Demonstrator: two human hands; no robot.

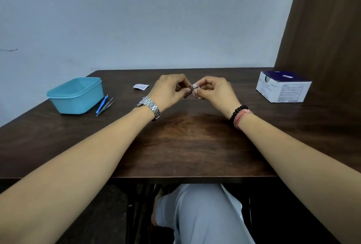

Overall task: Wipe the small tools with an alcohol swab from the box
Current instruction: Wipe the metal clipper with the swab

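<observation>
Left hand [169, 89] and right hand [212, 90] raised over the dark wood-grain table [187, 146]; fingers of both pinched on a small white swab [195, 88] between them; what it wraps is hidden; thin metal tweezers [106, 107] and a blue plastic tool [102, 104] lie beside the teal plastic tub [75, 95]; flat white sachet [141, 86] behind the left hand; cardboard swab box [283, 87] far right.

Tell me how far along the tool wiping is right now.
Done: a swab is out of the box, and a torn wrapper lies on the table. In hand: the left hand pinches a small dark tool that the right hand wipes with the white swab. Left, probably: the blue tool and tweezers beside the blue tub.
</observation>
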